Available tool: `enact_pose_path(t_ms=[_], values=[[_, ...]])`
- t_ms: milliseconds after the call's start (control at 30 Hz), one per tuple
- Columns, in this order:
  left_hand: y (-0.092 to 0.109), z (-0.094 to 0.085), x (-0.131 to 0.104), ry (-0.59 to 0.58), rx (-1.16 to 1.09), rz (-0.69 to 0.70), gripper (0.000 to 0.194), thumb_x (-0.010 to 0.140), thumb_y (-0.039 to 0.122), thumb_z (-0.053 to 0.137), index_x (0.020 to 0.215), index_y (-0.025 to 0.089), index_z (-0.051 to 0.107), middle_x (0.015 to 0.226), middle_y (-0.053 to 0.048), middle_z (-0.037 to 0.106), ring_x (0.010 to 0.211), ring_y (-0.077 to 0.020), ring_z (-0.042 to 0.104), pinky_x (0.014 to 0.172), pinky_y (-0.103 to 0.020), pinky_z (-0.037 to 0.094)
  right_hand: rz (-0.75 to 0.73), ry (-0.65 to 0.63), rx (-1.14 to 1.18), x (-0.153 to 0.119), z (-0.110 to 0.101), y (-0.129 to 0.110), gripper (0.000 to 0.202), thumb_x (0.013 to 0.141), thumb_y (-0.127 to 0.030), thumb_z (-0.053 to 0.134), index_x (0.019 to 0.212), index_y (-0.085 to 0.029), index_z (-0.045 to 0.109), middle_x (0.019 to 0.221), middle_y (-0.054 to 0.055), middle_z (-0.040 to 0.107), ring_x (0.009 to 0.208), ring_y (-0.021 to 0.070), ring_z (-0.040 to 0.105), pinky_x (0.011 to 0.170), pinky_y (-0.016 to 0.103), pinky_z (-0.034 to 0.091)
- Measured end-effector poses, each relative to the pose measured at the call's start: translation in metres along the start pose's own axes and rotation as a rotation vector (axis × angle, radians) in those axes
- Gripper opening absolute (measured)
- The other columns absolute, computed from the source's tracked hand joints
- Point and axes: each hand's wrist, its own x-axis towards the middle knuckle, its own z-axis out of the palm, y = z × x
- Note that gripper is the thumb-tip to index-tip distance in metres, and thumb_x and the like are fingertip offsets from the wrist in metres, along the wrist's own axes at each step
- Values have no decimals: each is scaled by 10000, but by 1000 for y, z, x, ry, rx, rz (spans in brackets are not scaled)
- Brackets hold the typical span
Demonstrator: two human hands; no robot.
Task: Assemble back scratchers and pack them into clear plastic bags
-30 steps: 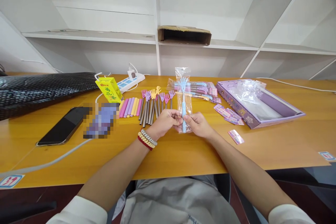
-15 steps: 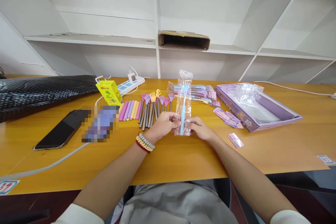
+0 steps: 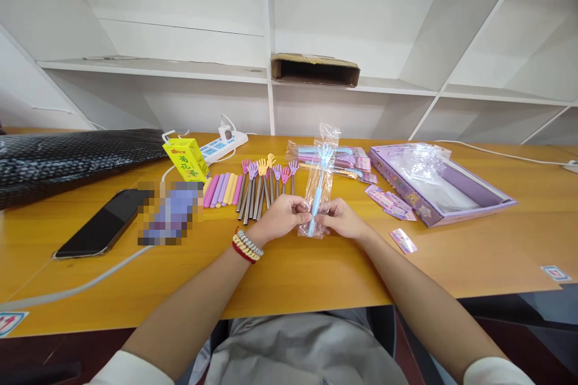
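A blue back scratcher with a hand-shaped head stands nearly upright inside a clear plastic bag. My left hand pinches the bag's lower left side, and my right hand pinches the lower right side. To the left lie several back scratcher heads on metal rods in pink, purple and yellow. Beside them is a row of coloured handle tubes. Behind my right hand sits a pile of bagged back scratchers. Small printed cards lie to its right, one card apart from the others.
A purple open box holding clear plastic stands at right. On the left are a yellow drink carton, a power strip, a black phone, a white cable and a black wrapped bundle. A cardboard box sits on the shelf.
The bagged back scratcher has tilted, its head leaning to the right and its lower end shifting slightly left. Both hands keep their pinch on the bag.
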Motion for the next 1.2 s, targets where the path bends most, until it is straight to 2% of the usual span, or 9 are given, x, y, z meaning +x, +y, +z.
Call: enact_pose_path(t_ms=[233,367,600,767,1000,1133,1200], values=[[-1,-2,0,-47,17,-35,118,683,233,614,655,142,545,592,18,544,555,-113,520,544,-242,410,28,-21,-59,-1,-2,-3,212,761,-267,523,673,-114,640,454,-28,518,391,61,445,410,174,324],[-3,-1,0,-43,23,-51,141,694,270,619,717,137,576,633,16,540,583,-114,510,558,-245,406,30,-28,-81,0,-1,-2,184,754,-223,492,683,-121,628,480,-27,537,387,57,440,405,171,327],[-3,3,-1,-9,-78,-51,161,719,276,601,793,133,591,750,-17,587,692,-141,551,630,-261,435,51,-26,-73,4,-2,2,197,772,-262,490,686,-127,605,497,-27,549,377,53,432,390,169,323],[-4,9,-2,-17,-230,-116,285,727,338,630,931,146,575,907,-62,628,819,-176,599,682,-278,469,55,-14,-85,5,-3,-1,218,782,-256,481,612,-139,552,433,-49,489,358,48,406,389,166,303],[-6,11,-1,-88,-295,-228,383,694,369,680,938,158,473,809,-67,636,723,-190,643,618,-346,535,69,-22,-136,5,-2,0,231,794,-272,472,618,-146,552,495,-31,536,389,62,450,402,178,329],[-4,6,-2,-64,-202,-250,349,706,363,662,901,163,453,762,-53,635,676,-192,645,547,-318,526,31,38,-242,5,-5,3,252,767,-312,546,583,-140,545,498,-27,527,414,57,431,414,180,312],[-1,2,-2,-75,-164,-237,307,726,351,638,877,164,448,757,-47,638,658,-183,646,536,-297,515,24,132,-194,6,-9,3,259,754,-362,578,621,-142,547,504,-28,522,427,63,434,423,188,318]])
